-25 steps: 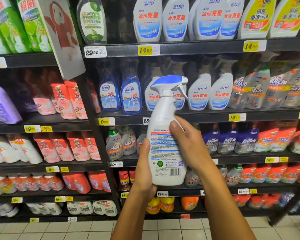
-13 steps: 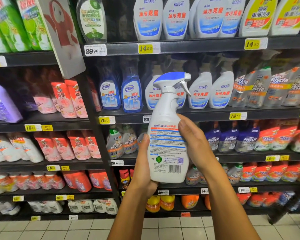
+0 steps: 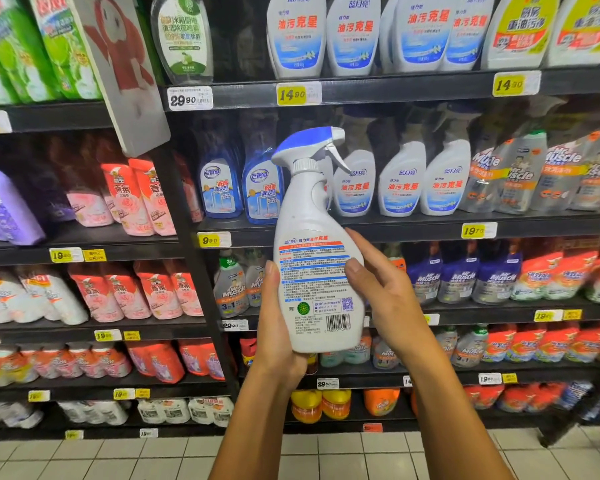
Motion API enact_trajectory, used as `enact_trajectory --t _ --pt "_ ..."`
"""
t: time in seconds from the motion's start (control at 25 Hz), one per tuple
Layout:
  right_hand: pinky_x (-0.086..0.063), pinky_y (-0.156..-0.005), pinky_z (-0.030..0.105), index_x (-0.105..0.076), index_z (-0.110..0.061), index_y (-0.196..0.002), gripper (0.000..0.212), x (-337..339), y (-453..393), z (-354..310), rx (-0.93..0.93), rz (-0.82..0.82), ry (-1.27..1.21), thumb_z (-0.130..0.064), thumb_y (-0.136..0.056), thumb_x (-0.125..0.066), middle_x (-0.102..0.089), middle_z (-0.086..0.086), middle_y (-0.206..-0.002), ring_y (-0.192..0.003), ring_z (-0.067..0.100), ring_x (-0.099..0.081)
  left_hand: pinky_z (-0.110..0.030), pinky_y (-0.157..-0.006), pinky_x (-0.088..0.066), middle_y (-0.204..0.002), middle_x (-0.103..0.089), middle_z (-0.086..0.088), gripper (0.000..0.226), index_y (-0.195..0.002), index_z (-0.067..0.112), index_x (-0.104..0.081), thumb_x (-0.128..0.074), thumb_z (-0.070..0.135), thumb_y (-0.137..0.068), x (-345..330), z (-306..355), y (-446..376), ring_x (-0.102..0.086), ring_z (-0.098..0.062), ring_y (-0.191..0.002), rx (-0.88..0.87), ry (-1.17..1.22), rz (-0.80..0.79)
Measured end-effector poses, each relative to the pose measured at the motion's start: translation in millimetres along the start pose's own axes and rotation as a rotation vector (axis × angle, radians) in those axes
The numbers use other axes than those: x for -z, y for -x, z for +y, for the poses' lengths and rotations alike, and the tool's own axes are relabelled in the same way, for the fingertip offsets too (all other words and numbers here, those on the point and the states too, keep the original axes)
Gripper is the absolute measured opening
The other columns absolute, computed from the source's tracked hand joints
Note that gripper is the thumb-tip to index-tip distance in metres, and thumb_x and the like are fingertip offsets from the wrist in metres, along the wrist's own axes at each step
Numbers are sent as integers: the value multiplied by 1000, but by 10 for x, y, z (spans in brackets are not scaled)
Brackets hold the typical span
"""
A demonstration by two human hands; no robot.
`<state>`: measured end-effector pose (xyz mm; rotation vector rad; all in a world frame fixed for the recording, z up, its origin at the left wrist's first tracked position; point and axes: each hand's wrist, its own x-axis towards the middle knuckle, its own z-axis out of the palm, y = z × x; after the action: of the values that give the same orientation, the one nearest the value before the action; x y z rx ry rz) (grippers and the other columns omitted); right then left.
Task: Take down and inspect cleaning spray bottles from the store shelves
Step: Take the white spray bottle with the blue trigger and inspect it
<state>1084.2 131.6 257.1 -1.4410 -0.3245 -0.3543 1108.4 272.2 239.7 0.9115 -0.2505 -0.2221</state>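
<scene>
While both forearms reach up from the bottom edge of the view, the white spray bottle is up in the air in front of the shelves, held upright with a slight lean, its back label with small print and a barcode turned toward the camera and its blue-and-white trigger head pointing right. Left hand cradles the lower left side and base, thumb lying straight up along the bottle's left edge, the fingers wrapped round behind and out of sight. Right hand is on the right side, thumb pressed onto the label, fingers curving behind the bottle's right edge, though how firmly they grip I can't quite tell from here. Just behind, the black shelving carries a row of matching white spray bottles on the level beside the trigger head, two blue bottles to their left, and grey Mr Muscle bottles toward the shelf's right end. Yellow price tags run along the shelf's front edges. Off at the left end sit red-and-pink refill pouches, a white sign board jutting out above them, and white floor tiles below.
</scene>
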Motion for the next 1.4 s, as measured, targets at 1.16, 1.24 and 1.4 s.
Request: enact_trajectory --t 1.16,1.24,1.4 --pt "-49 -61 28 -71 -12 -83 18 59 -497 -385 -235 202 -99 -11 -93 -56 -74 6 -82 -72 17 -67 -20 -33 -37 -70 -69 -17 50 -113 12 -64 -51 52 -87 -136 636 -587 -56 -26 -43 92 -563 -57" --pt "-43 -55 26 -71 -14 -73 23 45 -595 -530 -258 197 -29 -16 -91 -57 -69 5 -73 -64 17 -62 -17 -30 -33 -55 -60 -12 49 -109 6 -64 -50 50 -91 -193 742 -643 -48 -19 -32 92 -543 -54" --pt "-41 -43 17 -66 -15 -71 21 1 -694 -684 -317 217 65 -21 -90 -58 -61 -1 -54 -49 15 -58 -16 -30 -32 -49 -56 -6 46 -113 8 -61 -44 48 -97 -255 852 -683 -44 -15 -30 143 -499 -86"
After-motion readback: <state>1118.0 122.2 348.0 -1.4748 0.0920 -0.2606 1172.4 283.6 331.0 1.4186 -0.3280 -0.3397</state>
